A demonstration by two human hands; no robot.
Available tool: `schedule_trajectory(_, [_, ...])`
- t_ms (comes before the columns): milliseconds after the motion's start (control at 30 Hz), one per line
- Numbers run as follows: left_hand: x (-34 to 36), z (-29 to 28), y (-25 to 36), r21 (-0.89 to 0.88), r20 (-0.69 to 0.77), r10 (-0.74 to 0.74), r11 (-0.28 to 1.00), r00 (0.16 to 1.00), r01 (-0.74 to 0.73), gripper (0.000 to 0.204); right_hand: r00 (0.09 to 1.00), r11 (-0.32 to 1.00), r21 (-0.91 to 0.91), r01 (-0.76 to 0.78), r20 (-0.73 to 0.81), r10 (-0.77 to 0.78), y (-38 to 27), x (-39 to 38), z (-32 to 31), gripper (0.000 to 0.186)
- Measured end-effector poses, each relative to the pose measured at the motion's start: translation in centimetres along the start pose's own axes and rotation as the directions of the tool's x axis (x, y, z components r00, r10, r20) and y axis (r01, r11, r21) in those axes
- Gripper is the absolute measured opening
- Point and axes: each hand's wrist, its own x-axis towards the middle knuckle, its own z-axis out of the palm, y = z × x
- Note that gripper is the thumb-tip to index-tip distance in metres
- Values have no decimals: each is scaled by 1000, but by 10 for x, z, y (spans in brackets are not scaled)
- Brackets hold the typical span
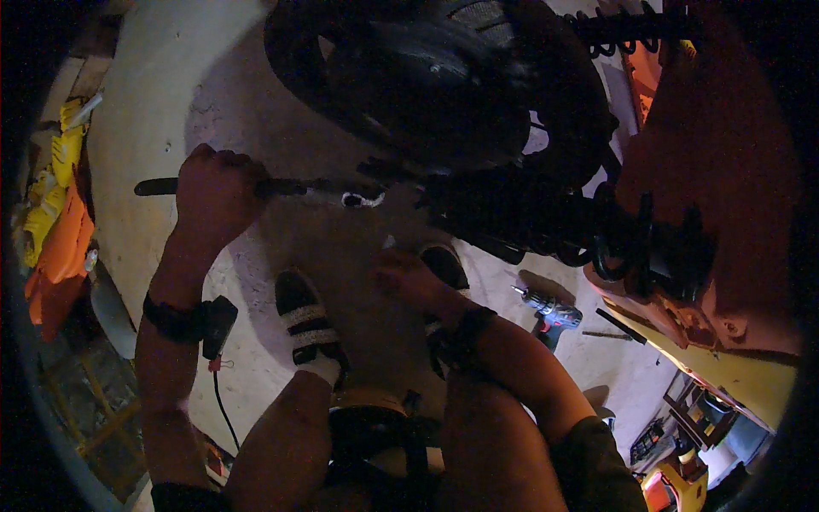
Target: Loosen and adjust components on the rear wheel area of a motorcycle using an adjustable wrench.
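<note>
My left hand is closed round a long-handled tool with a black grip. The tool lies crosswise, and its shaft runs right toward the dark wheel of a vehicle. A bright metal ring shape shows near the shaft's far end; shadow hides how it meets the wheel hub parts. Below these parts, my right hand is in deep shadow beside my right shoe. Its fingers are too dark to read, though a small pale spot shows just above them.
A cordless drill lies on the concrete floor at right, near a dark rod. Red bodywork and a coil spring stand at the right. Yellow and orange pieces lie along the left. My left shoe is below the tool.
</note>
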Motion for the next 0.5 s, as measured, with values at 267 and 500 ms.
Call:
schedule_trajectory(267, [2,9,8,-112,14,-70,991,997,71,11,858,504,769,-394,110,502,-22,8,-2,37])
schedule_trajectory(500, [12,8,9,-24,23,-24,999,999,25,13,982,930,349,-116,-99,159,11,-4,3,36])
